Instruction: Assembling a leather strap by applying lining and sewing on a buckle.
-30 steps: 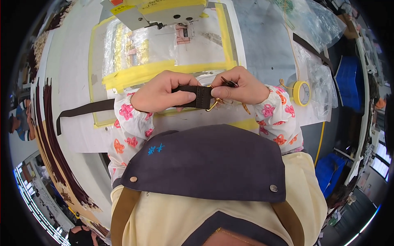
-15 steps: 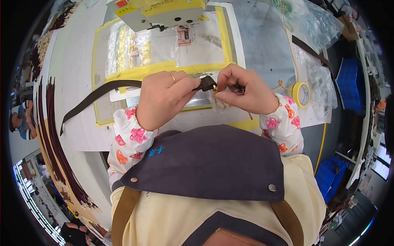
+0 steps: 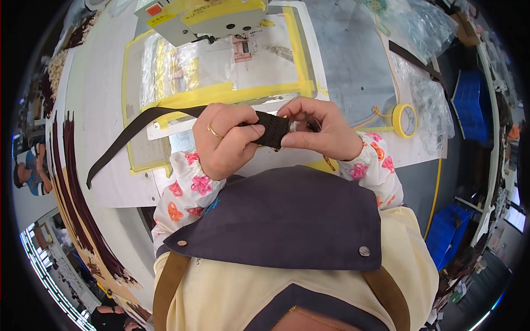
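Note:
A long dark strap (image 3: 138, 122) runs from the left across the work surface into my hands. My left hand (image 3: 223, 140), a ring on one finger, is closed on the strap near its end. That end (image 3: 270, 131) is broad, black and textured, its flat face turned up. My right hand (image 3: 320, 129) pinches gold-coloured metal hardware (image 3: 285, 121) at the strap's tip, mostly hidden by the fingers. A small dark, shiny piece (image 3: 313, 124) shows inside the right hand; its kind is unclear. A gold-orange piece (image 3: 330, 163) pokes out below that hand.
Ahead stands a sewing machine head (image 3: 204, 22) over a plate edged with yellow tape (image 3: 187, 96). A yellow tape roll (image 3: 406, 121) with orange cord lies at the right, near clear plastic bags (image 3: 428, 33). Dark strips (image 3: 83, 198) hang at the left; blue bins (image 3: 469, 102) stand at the right.
The strap end has turned from edge-on to its broad face up. Both hands have shifted slightly toward me, still gripping the strap and its hardware.

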Demonstrator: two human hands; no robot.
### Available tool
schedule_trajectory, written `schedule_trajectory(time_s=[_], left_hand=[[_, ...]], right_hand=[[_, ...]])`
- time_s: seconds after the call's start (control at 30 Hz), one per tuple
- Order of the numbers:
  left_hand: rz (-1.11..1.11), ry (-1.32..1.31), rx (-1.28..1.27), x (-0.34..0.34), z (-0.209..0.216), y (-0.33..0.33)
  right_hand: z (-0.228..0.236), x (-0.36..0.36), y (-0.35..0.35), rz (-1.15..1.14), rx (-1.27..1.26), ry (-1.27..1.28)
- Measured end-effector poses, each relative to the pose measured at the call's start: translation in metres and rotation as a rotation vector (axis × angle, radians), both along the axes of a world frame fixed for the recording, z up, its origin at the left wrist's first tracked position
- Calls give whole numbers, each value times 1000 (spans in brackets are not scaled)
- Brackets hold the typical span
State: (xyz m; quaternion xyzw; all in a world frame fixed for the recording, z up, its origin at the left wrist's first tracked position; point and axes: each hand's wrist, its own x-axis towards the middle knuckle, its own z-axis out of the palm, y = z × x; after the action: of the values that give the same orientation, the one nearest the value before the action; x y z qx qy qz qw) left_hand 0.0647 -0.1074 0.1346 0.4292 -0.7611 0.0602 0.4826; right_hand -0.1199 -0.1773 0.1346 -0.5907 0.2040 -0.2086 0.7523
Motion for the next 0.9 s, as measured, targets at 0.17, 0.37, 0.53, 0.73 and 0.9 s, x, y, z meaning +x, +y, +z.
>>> schedule_trajectory(time_s=[0.17,0.37,0.53,0.73,0.9], left_hand=[[36,63,42,-1,-3,3],[57,119,86,-3,-5,8],[48,179,113,-7,-8,5],[35,325,364,-19,-13,11],[-110,644,683,-32,-8,23]], right_hand=[[4,-3,-2,-8,-95,59],[6,-5,-8,37,-231,146],[6,-5,-13,67,-245,166],[16,-9,-40,168,-264,215],[27,3,-60,279,-386,185]])
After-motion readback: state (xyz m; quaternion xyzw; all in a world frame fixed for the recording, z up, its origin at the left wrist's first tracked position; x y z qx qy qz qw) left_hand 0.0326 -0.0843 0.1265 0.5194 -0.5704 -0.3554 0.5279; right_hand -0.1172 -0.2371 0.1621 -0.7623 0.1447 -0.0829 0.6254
